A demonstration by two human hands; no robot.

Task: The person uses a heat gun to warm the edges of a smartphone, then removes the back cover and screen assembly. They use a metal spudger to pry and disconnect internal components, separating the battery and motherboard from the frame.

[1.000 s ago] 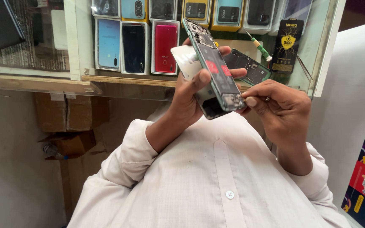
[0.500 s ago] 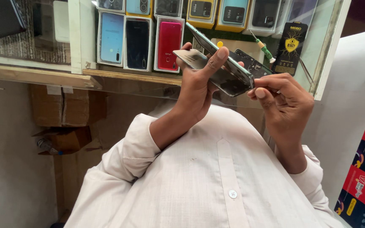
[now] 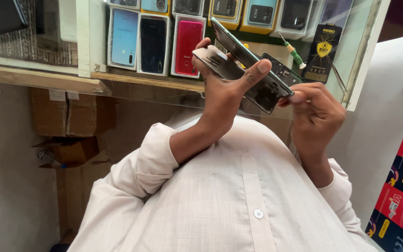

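L hand [image 3: 222, 91] grips an opened phone [image 3: 250, 65] tilted up, w/ a grey panel [image 3: 215, 60] behind. R hand [image 3: 316, 112] pinches phone's lower corner, above glass desk [image 3: 364, 56].

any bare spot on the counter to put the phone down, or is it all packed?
Mostly packed. Left hand grips the opened phone; right hand touches its lower end. The display case behind is crowded with boxed phones, a screwdriver and a black packet. The only bare patch is the wooden ledge left of the hands.
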